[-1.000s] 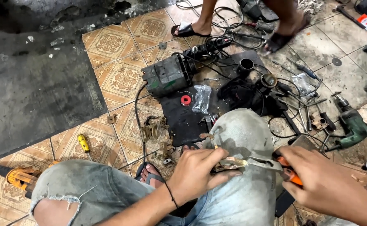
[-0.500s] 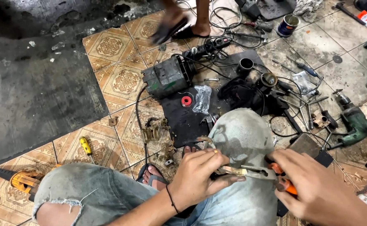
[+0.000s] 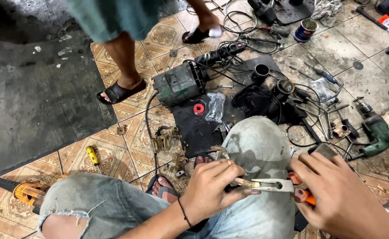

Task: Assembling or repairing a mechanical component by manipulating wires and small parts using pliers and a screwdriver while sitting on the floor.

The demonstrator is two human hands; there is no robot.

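Left hand [image 3: 214, 186] pinches a small part [image 3: 242, 182]; right hand [image 3: 338, 194] clenches orange-handled pliers [image 3: 278, 186].

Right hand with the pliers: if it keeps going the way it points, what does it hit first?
The right hand points its pliers leftward. First in line is the small piece at the nose, pinched by the left hand. Depth looks matched, though I can't be sure.

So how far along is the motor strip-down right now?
Done: green motor housing lies opened on the tiles beside loose parts. In hand: left hand pinches a small piece while the right hand works orange-handled pliers on it. Left: scattered tools, nothing reassembled.
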